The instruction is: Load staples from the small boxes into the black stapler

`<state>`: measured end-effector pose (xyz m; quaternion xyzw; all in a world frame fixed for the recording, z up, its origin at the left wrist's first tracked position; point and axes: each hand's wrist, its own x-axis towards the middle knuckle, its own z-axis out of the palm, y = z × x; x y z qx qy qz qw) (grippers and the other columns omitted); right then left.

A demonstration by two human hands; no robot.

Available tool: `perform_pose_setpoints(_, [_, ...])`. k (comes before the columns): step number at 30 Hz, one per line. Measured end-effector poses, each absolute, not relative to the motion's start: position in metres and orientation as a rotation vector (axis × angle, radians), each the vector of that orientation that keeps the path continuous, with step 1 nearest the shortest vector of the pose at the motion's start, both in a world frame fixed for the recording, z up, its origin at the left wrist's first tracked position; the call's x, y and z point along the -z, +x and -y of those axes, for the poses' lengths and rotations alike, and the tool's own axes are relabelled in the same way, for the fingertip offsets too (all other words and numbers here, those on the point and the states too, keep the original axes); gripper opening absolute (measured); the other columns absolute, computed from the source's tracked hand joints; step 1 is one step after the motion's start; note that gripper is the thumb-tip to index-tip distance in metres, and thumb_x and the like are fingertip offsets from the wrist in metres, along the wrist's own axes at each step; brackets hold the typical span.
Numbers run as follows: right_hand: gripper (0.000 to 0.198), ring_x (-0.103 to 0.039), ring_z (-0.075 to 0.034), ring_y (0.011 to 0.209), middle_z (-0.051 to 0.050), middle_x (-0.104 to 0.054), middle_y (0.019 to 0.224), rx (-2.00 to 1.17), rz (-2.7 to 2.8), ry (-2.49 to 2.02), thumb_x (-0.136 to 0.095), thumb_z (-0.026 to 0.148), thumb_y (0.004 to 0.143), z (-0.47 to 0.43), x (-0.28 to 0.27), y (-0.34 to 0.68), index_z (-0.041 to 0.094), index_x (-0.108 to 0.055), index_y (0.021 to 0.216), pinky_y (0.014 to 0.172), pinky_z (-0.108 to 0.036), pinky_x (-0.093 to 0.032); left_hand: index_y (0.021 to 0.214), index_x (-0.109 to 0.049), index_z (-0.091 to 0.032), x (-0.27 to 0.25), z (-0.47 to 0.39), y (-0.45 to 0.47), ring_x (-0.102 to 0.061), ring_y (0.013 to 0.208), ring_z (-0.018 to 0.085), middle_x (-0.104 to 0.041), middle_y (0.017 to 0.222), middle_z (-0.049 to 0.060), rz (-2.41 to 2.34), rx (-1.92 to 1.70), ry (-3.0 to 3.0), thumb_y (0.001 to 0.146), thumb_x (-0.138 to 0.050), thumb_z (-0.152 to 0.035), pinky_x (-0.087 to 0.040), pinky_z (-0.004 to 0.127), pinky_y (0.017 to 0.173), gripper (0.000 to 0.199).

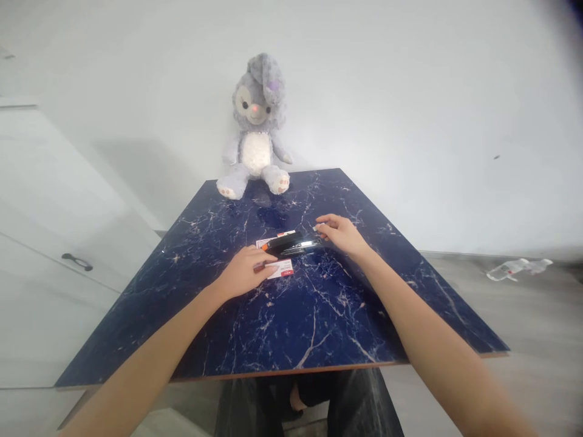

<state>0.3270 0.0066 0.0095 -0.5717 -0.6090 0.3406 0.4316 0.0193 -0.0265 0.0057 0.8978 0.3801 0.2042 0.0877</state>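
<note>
On the dark blue marbled table (314, 321) lies a black, elongated object with an orange tip (286, 241), which looks like a stapler. A shiny metal strip (308, 244) runs along its near side. My left hand (246, 270) is at its left end, with fingers closed on a small red-and-white box (281, 269). Another red-and-white printed piece (285, 233) shows partly behind the black object. Just off the right end, my right hand (339, 233) pinches a small pale piece (317, 228), too small to name.
A grey plush toy (255, 130) sits at the table's far edge against the wall. On the left is a white cabinet with a dark handle (77, 262). Clear plastic packaging (510, 269) lies on the floor to the right.
</note>
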Motion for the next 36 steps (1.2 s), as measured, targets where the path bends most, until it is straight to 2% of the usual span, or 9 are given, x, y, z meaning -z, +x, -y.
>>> perform_pose_setpoints(5, [0.031,-0.066,-0.017,0.072,-0.003,-0.074,0.082,-0.85,1.675,-1.402,-0.066,0.043,0.084,-0.004,-0.01,0.325,0.021,-0.072,0.105,0.072,-0.03,-0.051,0.109,-0.073,-0.024,-0.006,0.028,0.019,-0.065,0.103,0.023,-0.075,0.11,0.005,-1.086,-0.712,2.687,0.094,-0.058,-0.036,-0.048,0.04,0.093,0.024])
perform_pose_setpoints(8, [0.029,-0.068,-0.018,0.076,-0.003,-0.076,0.087,-0.836,1.755,-1.41,-0.069,0.039,0.082,-0.001,-0.013,0.324,0.022,-0.072,0.105,0.077,-0.031,-0.051,0.105,-0.073,-0.023,-0.007,0.027,0.018,-0.066,0.097,0.021,-0.075,0.104,0.005,-1.128,-0.826,2.666,0.095,-0.057,-0.033,-0.05,0.037,0.09,0.022])
perform_pose_setpoints(12, [0.023,-0.067,-0.018,0.079,-0.001,-0.075,0.085,-0.704,1.857,-1.429,-0.067,0.037,0.082,0.0,-0.013,0.323,0.023,-0.074,0.099,0.08,-0.031,-0.049,0.099,-0.074,-0.023,-0.009,0.027,0.018,-0.066,0.091,0.02,-0.075,0.098,0.005,-1.194,-0.898,2.648,0.095,-0.056,-0.032,-0.049,0.036,0.086,0.021])
perform_pose_setpoints(19, [0.02,-0.064,-0.019,0.088,-0.002,-0.072,0.101,-0.605,2.02,-1.425,-0.071,0.035,0.08,-0.002,-0.01,0.324,0.025,-0.077,0.096,0.084,-0.032,-0.048,0.103,-0.073,-0.024,-0.008,0.028,0.019,-0.065,0.091,0.02,-0.074,0.102,0.004,-1.247,-0.872,2.629,0.096,-0.053,-0.033,-0.047,0.036,0.087,0.023])
perform_pose_setpoints(29, [0.022,-0.065,-0.019,0.086,-0.002,-0.073,0.099,-0.733,2.046,-1.398,-0.066,0.036,0.084,-0.003,-0.01,0.325,0.023,-0.075,0.1,0.082,-0.031,-0.049,0.109,-0.072,-0.024,-0.009,0.029,0.019,-0.062,0.086,0.02,-0.073,0.095,0.004,-1.257,-0.834,2.612,0.095,-0.053,-0.032,-0.047,0.035,0.083,0.025])
perform_pose_setpoints(36, [0.017,-0.067,-0.019,0.089,-0.001,-0.074,0.102,-0.648,2.111,-1.414,-0.066,0.032,0.085,-0.004,-0.003,0.323,0.025,-0.074,0.098,0.083,-0.031,-0.049,0.107,-0.072,-0.024,-0.007,0.029,0.02,-0.06,0.089,0.02,-0.073,0.1,0.005,-1.205,-0.839,2.616,0.095,-0.054,-0.029,-0.048,0.035,0.085,0.022])
